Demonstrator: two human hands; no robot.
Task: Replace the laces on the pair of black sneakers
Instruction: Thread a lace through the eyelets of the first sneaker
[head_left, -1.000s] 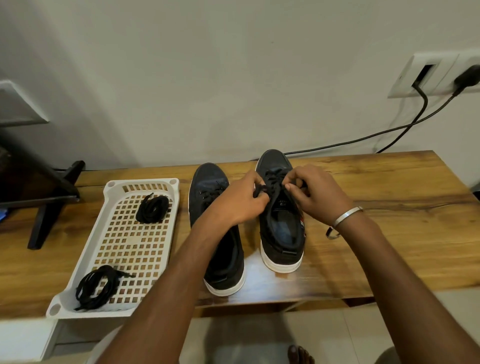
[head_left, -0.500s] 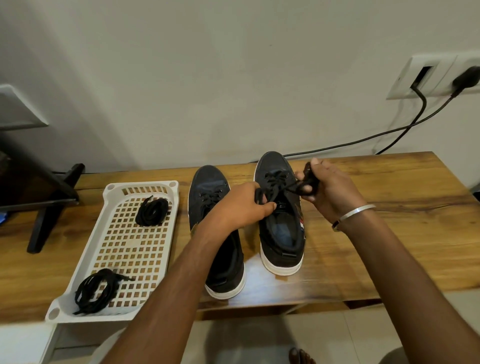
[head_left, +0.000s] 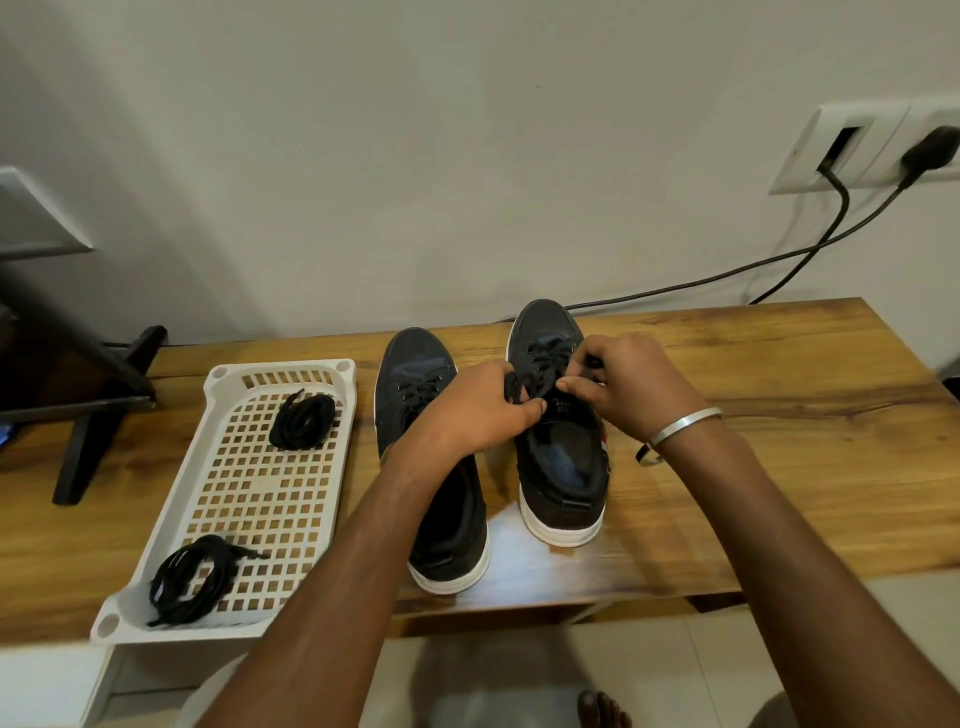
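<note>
1. Both hands up on the right shoe (head_left: 558, 431), working the old lace (head_left: 524, 387) at the top eyelets. Left shoe (head_left: 431, 467) just beside it, lace in, not started by the look of it.
2. Left hand (head_left: 467, 415) curled around a bunched bit of lace near the tongue, thumb clamped over it. Right hand (head_left: 618, 384) pinching lace w/ thumb + forefinger on the other side of the eyelet row. Neither hand free or slack.
3. Prob early days: unlacing shoe no. 1, nothing swapped yet.
4. Tip for this step: loosen row by row from the top, no yanking the whole thing at once. Looks like cloth lace, so likely to bind in the eyelets if pulled at an angle.
5. Best to pull each crossing straight up and out, then feed the slack back w/ the other hand.
6. Good idea to pin the shoe down w/ the heel of one hand, else prob slides on the table (head_left: 779, 389), which looks pretty slick. Also sits near the front edge, so easy to knock off.
7. Spare laces waiting in the white tray (head_left: 218, 457), well left of the shoes: one coil (head_left: 304, 421) at the far end, another coil (head_left: 195, 577) at the near end. Both black like the old one, so worth dropping the old one somewhere separate to avoid a mix-up.
8. Can't tell lace lengths from here, so worth checking vs the old one before threading.
</note>
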